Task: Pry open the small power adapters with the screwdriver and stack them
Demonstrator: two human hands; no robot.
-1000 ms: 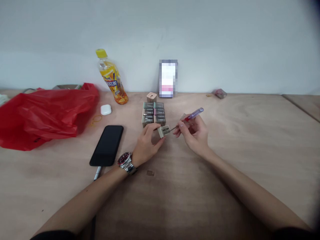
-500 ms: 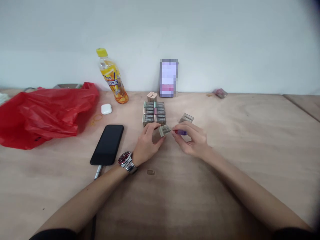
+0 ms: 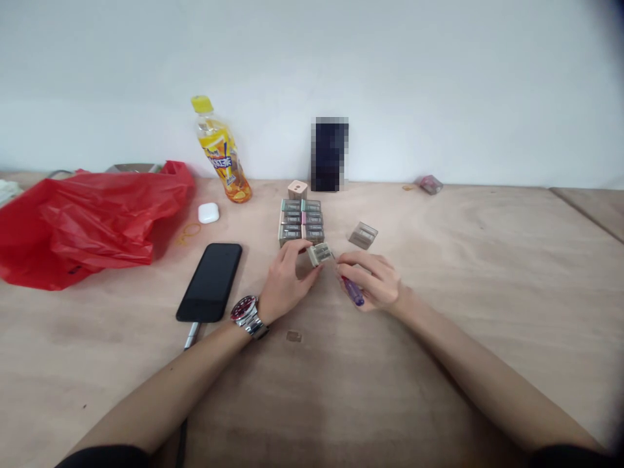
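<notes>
My left hand (image 3: pixel 287 276) pinches a small pencil sharpener (image 3: pixel 320 253) between thumb and fingers, its blade side turned up. In my right hand (image 3: pixel 373 279) is a screwdriver (image 3: pixel 353 290) with a purple and red translucent handle. Its thin shaft points left, with the tip close to the sharpener; whether it touches cannot be made out. Just beyond my right hand lies a smoky clear sharpener cover (image 3: pixel 363 234). Several boxed sharpeners (image 3: pixel 302 220) stand in two columns past my left fingers, with a pale pink two-hole sharpener (image 3: pixel 297 189) behind them.
A phone (image 3: pixel 329 155) leans on the wall. To the left are a drink bottle (image 3: pixel 221 156), a white earbud case (image 3: pixel 208 212), a black phone (image 3: pixel 209 282) on a cable and a red plastic bag (image 3: pixel 97 224). A pinkish clear piece (image 3: pixel 431 184) sits back right; a brown chip (image 3: pixel 294 336) lies in front.
My right hand has turned the screwdriver so its handle now slants down toward me, and has shifted slightly nearer, uncovering more of the clear cover. The leaning phone's screen went dark.
</notes>
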